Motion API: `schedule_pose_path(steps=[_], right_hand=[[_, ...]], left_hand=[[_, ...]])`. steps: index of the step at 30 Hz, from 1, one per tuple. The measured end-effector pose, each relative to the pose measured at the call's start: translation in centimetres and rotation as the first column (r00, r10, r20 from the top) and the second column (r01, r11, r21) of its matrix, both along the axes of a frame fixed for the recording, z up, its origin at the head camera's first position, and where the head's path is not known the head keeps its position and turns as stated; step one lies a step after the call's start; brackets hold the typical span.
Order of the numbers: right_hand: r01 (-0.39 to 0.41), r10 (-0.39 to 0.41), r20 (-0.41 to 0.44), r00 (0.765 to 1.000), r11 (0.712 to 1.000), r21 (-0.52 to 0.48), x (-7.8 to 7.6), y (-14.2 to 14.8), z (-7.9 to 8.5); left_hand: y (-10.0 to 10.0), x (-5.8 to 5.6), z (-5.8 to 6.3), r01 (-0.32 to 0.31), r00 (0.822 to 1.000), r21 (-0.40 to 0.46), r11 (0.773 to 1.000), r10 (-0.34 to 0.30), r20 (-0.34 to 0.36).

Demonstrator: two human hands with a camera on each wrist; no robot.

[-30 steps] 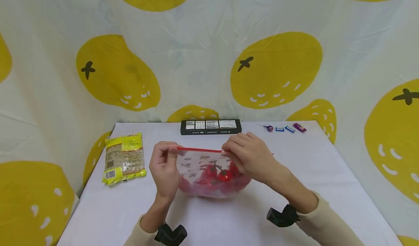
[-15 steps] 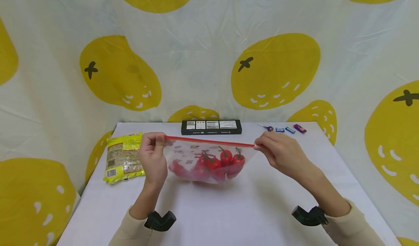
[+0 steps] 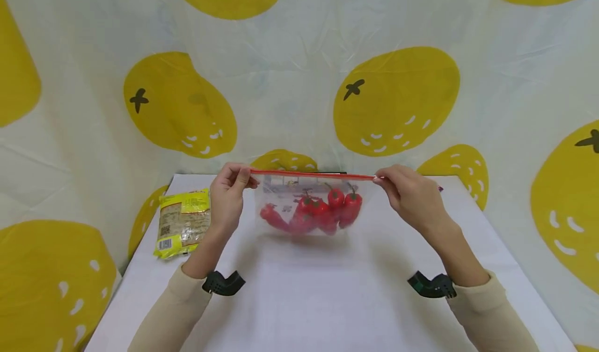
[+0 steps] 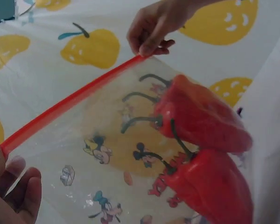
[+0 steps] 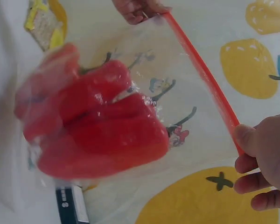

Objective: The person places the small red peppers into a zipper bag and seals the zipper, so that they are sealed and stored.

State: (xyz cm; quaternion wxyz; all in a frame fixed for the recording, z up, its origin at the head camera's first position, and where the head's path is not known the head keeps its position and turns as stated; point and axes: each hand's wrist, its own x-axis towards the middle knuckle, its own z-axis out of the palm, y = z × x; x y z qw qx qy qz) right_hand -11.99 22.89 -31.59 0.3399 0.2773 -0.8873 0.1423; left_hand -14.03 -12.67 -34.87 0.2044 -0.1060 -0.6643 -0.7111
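A clear zip bag with cartoon prints hangs stretched between both hands, above the white table. Red peppers with green stems lie along its bottom; several show through the plastic in the left wrist view. My left hand pinches the left end of the red zip strip between thumb and fingers. At the strip's other end, my right hand does the same, its lower fingers loosely bent in the right wrist view. The strip runs straight and taut, its two edges appearing together.
A yellow-and-clear food packet lies on the table's left, partly behind the left forearm. Behind the bag stands a black box, mostly hidden in the head view. One purple wrapper peeks out past the right hand. A fruit-print curtain hangs behind.
My right hand has slid along the strip from its middle to the right end. Both hands have then raised the bag up and away, and it now covers most of the black box.
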Motion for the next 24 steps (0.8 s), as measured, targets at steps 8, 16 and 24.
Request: schedule_pose_path(steps=[8,16,24], right_hand=[[-0.187,0.175,0.234,0.956,0.982,0.03,4.2,1.6,-2.8],[-0.315,0.265,0.663,0.701,0.948,-0.046,9.2,1.5,-9.2],[-0.359,0.307,0.814,0.493,0.924,-0.131,10.3,0.8,-12.1]], left_hand=[[-3.8,6.5,-5.3,0.21,0.972,-0.438,0.874,-0.234,-0.001],[-5.9,12.2,-13.3,0.31,0.907,-0.72,0.62,-0.421,0.028],[-6.1,13.3,-14.7,0.315,0.923,-0.846,0.43,-0.348,0.167]])
